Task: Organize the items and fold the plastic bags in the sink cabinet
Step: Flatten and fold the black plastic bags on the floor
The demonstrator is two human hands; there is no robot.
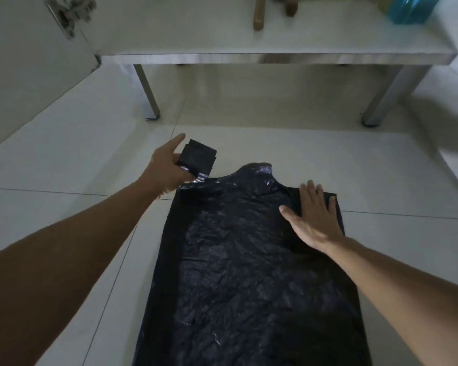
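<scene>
A large black plastic bag lies spread flat on the white tiled floor, its handles toward the far end. My right hand presses flat on its far right handle, fingers straight. My left hand is at the bag's far left corner and holds a small folded black bag square between thumb and fingers, with the index finger pointing forward. A shiny bit of the left handle shows just below that hand.
The open sink cabinet's bottom shelf stands on metal legs ahead. On it are two wooden handles and a blue plastic container. The cabinet door with its hinge hangs open on the left.
</scene>
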